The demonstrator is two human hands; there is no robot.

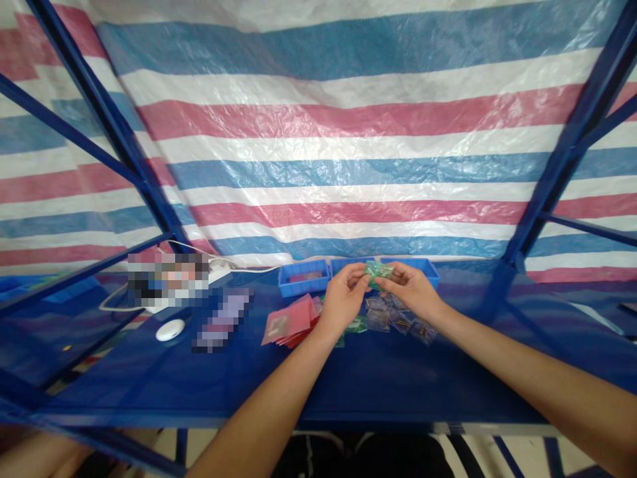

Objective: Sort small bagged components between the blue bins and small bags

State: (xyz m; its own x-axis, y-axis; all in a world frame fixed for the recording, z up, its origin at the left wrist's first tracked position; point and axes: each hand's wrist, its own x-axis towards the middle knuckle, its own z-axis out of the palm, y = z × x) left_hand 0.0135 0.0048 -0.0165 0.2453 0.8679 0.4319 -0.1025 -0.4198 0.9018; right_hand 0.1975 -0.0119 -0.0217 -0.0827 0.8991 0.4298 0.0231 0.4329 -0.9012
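Both my hands are raised over the blue table (378, 385), pinching one small green packet (377, 271) between them. My left hand (344, 295) grips its left edge with closed fingers. My right hand (409, 287) holds its right edge in the same way. Below the hands lie several small clear packets (398, 322) with dark contents. To the left of my left wrist sits a stack of pink packets (291, 320).
Blue plastic bins (303, 277) stand in a row at the back of the table. A white round object (170, 329) and white cables (233, 269) lie at the left. A striped tarp (348, 146) and blue frame bars (562, 159) enclose the bench.
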